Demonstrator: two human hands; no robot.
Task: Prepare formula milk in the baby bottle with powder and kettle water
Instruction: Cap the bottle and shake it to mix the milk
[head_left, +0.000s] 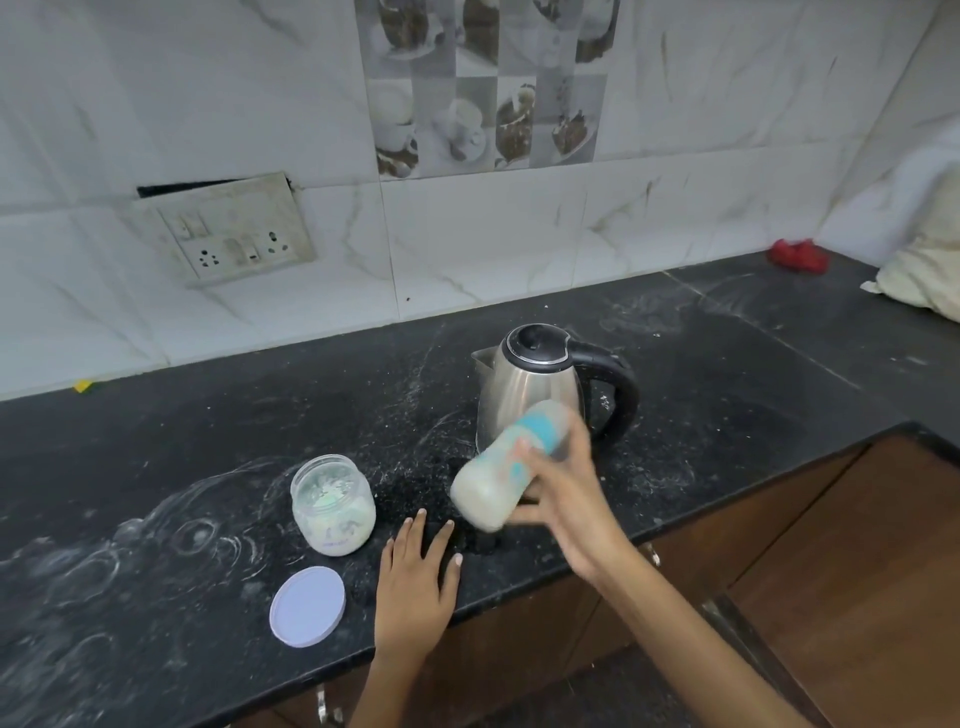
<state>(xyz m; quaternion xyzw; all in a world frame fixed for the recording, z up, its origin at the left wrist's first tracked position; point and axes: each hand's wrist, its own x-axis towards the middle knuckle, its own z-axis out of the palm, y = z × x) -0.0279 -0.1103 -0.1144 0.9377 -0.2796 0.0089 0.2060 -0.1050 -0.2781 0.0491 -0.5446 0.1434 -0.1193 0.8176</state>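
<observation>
Right hand raised above the black speckled stone surface, forearm reaching in from the lower right, wrist bent, fingers and thumb wrapped round the middle of a translucent plastic baby bottle with a teal collar. Bottle tilted steeply, nearly on its side: cap end up and to the right, base down and to the left, clear of the surface. Milky white liquid pooled in the lower, base end. Bottle and fingers blurred by motion, so exact finger placement hard to make out.

Left hand flat on the surface, palm down, fingers straight and slightly spread, pointing away from the body, holding nothing. Forearm rising from the bottom edge, crossing the front lip of the surface.

Just behind the bottle, a brushed stainless-steel electric kettle with a black lid and black loop handle, upright, lid closed, spout to the left, handle to the right.

Left of the left hand, a small clear plastic jar of white powder, upright and uncapped. Nearer the front edge, apart from the jar, a round pale lilac lid lying flat.

White dusty smears and ring marks across the surface, thickest on the left side. On the white marbled tile wall, a grimy switch and socket plate. Far right of the surface, a red object by the wall and a cream cloth bundle. Brown wooden cabinet fronts below the surface.
</observation>
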